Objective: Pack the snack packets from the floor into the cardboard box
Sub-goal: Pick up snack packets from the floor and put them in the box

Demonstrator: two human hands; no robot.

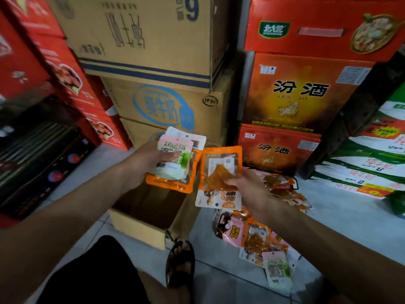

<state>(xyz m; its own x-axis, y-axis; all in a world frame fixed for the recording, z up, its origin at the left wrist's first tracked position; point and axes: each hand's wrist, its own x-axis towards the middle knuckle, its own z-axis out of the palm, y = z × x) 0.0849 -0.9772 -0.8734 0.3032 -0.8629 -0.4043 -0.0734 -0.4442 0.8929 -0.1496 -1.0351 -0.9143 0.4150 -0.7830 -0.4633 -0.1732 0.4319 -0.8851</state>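
My left hand (149,163) grips a stack of snack packets (175,161), a pink and green one on top of an orange one, held above the open cardboard box (140,229). Just to the right, my right hand (243,185) pinches a single orange packet (219,174) by its lower right part, upright and close beside the stack. The box stands on the floor below both hands, and its inside is dark. More snack packets (254,238) lie in a loose pile on the floor right of the box, with another heap (282,187) farther back.
Stacked brown cartons (166,106) rise right behind the box. Orange liquor cartons (295,95) stand at the back right, red and dark cases (43,128) on the left, white sacks (372,163) at the right. My sandalled foot (180,262) rests near the box's front corner.
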